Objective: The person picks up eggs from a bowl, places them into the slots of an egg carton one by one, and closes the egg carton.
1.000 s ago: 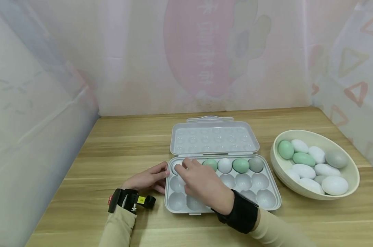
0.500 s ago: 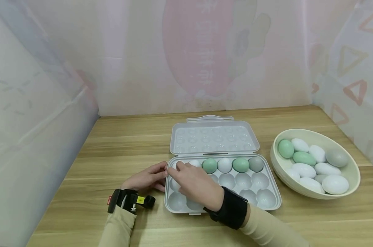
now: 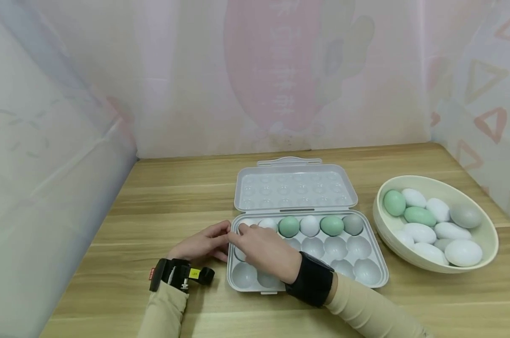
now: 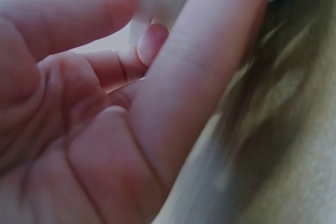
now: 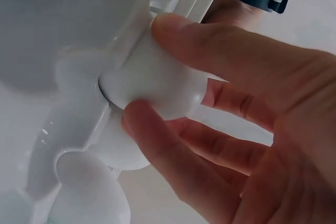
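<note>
A white egg is pinched between the thumb and fingers of my right hand. In the right wrist view it sits in a cup of the open egg box, at the left end of the middle row. Along the back row lie white, green and grey eggs, among them a green egg and a grey egg. My left hand grips the box's left rim; its thumb and fingertips meet the edge in the left wrist view. The right hand partly hides the box's left cups.
A cream bowl with several white, green and grey eggs stands right of the box. The box's clear lid lies folded back behind it. Printed cloth walls close off the wooden table at the back and sides.
My right hand has moved slightly left and down onto the egg at the left end of the middle row, uncovering the back-row white egg beside it. The left hand stays at the rim.
</note>
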{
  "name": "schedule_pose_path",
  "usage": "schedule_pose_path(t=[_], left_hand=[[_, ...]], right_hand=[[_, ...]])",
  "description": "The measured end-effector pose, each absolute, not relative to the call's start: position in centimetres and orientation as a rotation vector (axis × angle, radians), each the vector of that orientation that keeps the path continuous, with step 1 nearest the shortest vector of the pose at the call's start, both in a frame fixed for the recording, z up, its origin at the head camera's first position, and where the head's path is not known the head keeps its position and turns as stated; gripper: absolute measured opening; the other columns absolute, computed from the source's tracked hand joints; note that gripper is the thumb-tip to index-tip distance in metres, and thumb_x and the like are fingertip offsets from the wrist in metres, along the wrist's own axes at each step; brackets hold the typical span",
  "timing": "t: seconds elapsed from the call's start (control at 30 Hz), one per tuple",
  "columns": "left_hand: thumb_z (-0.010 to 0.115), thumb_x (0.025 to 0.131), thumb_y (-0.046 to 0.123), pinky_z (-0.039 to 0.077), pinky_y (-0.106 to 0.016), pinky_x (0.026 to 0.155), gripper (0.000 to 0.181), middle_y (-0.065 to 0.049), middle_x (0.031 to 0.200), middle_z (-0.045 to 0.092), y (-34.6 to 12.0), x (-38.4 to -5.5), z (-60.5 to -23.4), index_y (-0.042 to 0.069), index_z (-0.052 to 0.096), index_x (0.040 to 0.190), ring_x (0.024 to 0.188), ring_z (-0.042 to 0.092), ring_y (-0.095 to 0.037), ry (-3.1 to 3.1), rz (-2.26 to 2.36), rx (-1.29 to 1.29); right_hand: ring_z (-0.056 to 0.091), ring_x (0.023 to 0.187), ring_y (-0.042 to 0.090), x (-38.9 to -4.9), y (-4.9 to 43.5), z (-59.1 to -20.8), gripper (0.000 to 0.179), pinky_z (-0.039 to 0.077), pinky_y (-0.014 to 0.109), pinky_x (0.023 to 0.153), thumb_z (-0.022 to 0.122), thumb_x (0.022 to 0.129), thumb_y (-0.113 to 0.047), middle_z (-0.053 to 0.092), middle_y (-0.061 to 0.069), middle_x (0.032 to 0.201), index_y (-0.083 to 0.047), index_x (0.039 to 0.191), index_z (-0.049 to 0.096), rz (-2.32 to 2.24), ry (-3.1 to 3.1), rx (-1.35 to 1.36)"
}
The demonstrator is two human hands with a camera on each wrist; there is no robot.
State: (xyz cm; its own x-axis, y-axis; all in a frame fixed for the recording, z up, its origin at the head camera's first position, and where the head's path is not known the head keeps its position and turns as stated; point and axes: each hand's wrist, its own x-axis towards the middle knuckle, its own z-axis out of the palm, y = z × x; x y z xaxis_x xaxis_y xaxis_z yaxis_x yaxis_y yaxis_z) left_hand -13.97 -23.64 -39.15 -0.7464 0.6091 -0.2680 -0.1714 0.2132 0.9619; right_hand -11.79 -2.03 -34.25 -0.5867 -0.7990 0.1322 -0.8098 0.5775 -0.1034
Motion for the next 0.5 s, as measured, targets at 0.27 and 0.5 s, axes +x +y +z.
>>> schedule_pose_path(t=[0.27, 0.5], left_hand=[[0.045, 0.103, 0.016, 0.057, -0.035, 0.074, 0.02, -0.014, 0.106, 0.053, -23.6, -14.1, -39.2, -0.002, 0.043, 0.113, 0.09, 0.06, -0.023, 1.876, 1.583, 0.421], [0.046, 0.103, 0.016, 0.057, -0.038, 0.074, 0.02, -0.016, 0.107, 0.056, -23.6, -14.1, -39.3, -0.003, 0.043, 0.11, 0.089, 0.063, -0.027, 1.863, 1.597, 0.418]], right_hand=[[0.058, 0.082, 0.012, -11.8, -1.1, -33.7, 0.041, 0.046, 0.02, 0.054, 0.077, 0.081, -0.017, 0.06, -0.002, 0.1, -0.02, 0.12, 0.064, 0.238, -2.762, 1.404], [0.059, 0.079, 0.014, -12.1, 0.6, -32.6, 0.04, 0.045, 0.023, 0.052, 0.077, 0.079, -0.016, 0.06, -0.001, 0.093, -0.017, 0.117, 0.064, 0.276, -2.741, 1.426]])
